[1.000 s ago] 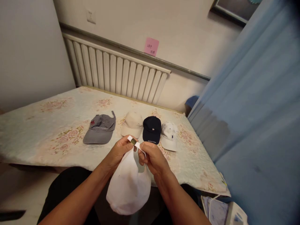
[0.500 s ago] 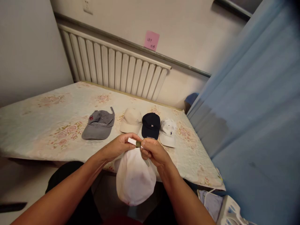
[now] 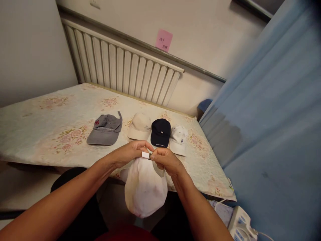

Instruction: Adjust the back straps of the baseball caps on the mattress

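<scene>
A white cap [image 3: 145, 189] hangs in front of me, below the table edge, crown down. My left hand [image 3: 129, 153] and my right hand [image 3: 165, 161] both pinch its white back strap [image 3: 145, 155] at the top, fingertips almost touching. On the table beyond lie a grey cap [image 3: 105, 128], a beige cap [image 3: 139, 125], a navy cap [image 3: 160, 132] and a small white cap [image 3: 179, 139] in a row.
The table has a floral cloth [image 3: 55, 124]. A white radiator [image 3: 120, 70] runs along the back wall, with a pink note [image 3: 164, 39] above it. A blue curtain [image 3: 271, 117] fills the right side. A white device [image 3: 240, 226] lies on the floor at lower right.
My hands have drawn together on the strap, and the strap end that stuck out is now pulled in between my fingers. The cap has risen a little.
</scene>
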`<act>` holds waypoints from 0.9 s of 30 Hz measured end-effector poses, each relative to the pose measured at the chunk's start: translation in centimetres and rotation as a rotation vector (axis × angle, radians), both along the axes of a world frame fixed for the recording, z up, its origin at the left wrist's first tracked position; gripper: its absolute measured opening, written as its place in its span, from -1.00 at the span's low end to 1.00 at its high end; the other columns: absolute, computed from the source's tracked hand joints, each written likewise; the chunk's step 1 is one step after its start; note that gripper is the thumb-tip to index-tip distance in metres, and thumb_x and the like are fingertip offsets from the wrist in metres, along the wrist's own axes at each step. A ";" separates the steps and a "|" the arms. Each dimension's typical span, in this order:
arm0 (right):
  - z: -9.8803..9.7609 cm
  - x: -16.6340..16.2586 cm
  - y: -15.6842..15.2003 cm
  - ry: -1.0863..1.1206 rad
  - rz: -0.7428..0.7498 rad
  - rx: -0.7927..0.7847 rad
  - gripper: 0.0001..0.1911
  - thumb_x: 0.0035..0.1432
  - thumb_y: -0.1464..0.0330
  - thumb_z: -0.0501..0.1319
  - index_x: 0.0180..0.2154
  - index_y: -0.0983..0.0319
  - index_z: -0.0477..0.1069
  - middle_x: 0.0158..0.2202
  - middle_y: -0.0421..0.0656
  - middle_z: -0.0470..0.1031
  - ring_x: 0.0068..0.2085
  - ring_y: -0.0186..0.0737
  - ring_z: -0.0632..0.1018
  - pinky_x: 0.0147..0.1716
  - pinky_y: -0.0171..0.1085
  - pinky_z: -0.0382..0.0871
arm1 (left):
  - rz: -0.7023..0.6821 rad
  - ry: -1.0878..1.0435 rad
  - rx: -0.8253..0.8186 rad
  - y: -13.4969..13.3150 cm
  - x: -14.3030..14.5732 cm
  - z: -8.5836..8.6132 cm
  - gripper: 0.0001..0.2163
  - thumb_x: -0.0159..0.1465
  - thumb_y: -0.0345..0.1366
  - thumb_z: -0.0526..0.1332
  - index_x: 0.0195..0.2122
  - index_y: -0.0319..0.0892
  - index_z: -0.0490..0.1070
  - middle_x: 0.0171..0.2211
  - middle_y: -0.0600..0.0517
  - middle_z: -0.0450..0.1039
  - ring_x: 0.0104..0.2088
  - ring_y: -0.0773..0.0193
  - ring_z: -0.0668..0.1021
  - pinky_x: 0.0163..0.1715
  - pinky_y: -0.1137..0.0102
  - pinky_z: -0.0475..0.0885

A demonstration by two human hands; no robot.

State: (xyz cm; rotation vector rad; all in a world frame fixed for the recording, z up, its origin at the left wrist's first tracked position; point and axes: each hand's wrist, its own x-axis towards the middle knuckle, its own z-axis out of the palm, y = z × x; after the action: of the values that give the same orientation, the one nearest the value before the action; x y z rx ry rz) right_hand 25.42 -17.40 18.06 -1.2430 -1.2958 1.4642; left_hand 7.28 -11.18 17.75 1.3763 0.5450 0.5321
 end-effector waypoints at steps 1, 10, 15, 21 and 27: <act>0.0 0.0 -0.1 0.005 0.000 0.000 -0.70 -0.10 0.19 0.34 -0.55 0.24 0.32 -0.74 -0.42 0.12 -0.70 -0.53 0.09 -0.68 -0.40 -0.16 | 0.002 0.002 0.014 0.0 -0.1 0.0 -0.76 0.18 -0.18 0.23 -0.19 -0.20 0.44 -0.43 0.09 0.42 -0.43 0.35 0.40 -0.39 0.46 0.21; -0.6 0.1 -0.1 0.008 -0.019 -0.032 -0.72 -0.15 0.21 0.36 -0.53 0.25 0.36 -0.74 -0.43 0.13 -0.71 -0.54 0.06 -0.70 -0.40 -0.17 | -0.073 0.029 0.097 -0.2 -0.3 0.2 -0.75 0.15 -0.20 0.26 -0.17 -0.18 0.41 -0.53 0.18 0.27 -0.49 0.40 0.27 -0.46 0.48 0.08; -0.9 0.2 -0.2 -0.001 -0.014 -0.030 -0.74 -0.12 0.22 0.34 -0.54 0.25 0.35 -0.76 -0.42 0.13 -0.71 -0.53 0.07 -0.71 -0.40 -0.15 | -0.082 0.060 0.071 -0.5 0.1 -0.2 -0.74 0.09 -0.23 0.29 -0.21 -0.18 0.36 -0.58 0.22 0.20 -0.56 0.43 0.20 -0.51 0.49 -0.01; -0.9 0.1 -0.4 -0.002 -0.035 -0.026 -0.73 -0.13 0.22 0.35 -0.55 0.24 0.34 -0.78 -0.42 0.13 -0.72 -0.52 0.07 -0.71 -0.40 -0.15 | -0.044 0.094 0.064 -1.1 0.2 0.3 -0.73 0.06 -0.26 0.30 -0.23 -0.16 0.33 -0.57 0.23 0.24 -0.57 0.44 0.21 -0.51 0.49 0.00; -1.2 0.1 -0.4 -0.017 -0.038 -0.016 -0.74 -0.11 0.22 0.34 -0.55 0.24 0.35 -0.78 -0.42 0.14 -0.72 -0.52 0.08 -0.70 -0.40 -0.14 | -0.039 0.034 0.021 -1.5 0.2 0.1 -0.73 0.05 -0.31 0.29 -0.22 -0.17 0.33 -0.53 0.20 0.29 -0.52 0.42 0.28 -0.47 0.48 0.06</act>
State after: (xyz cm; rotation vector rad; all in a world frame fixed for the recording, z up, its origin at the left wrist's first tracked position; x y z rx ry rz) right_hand 25.49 -17.78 16.83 -1.2868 -1.2673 1.4424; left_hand 7.47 -12.63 17.82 1.4151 0.5400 0.4852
